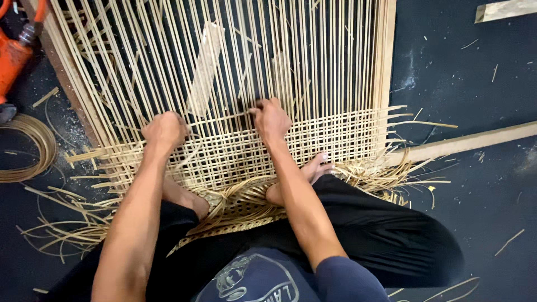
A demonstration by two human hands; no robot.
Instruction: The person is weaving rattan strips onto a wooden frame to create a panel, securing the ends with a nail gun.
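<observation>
Hands: your left hand (165,130) and right hand (271,119) both pinch one thin pale horizontal cane strand (221,117) running crosswise between them, atop the wooden-framed woven cane panel (385,67), right hand nearer centre.

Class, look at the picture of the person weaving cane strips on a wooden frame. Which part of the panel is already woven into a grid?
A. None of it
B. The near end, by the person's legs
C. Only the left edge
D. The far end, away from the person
B: the crossed grid lies at the near end by the legs, just below the left hand and right hand; beyond them only lengthwise strands run.
</observation>
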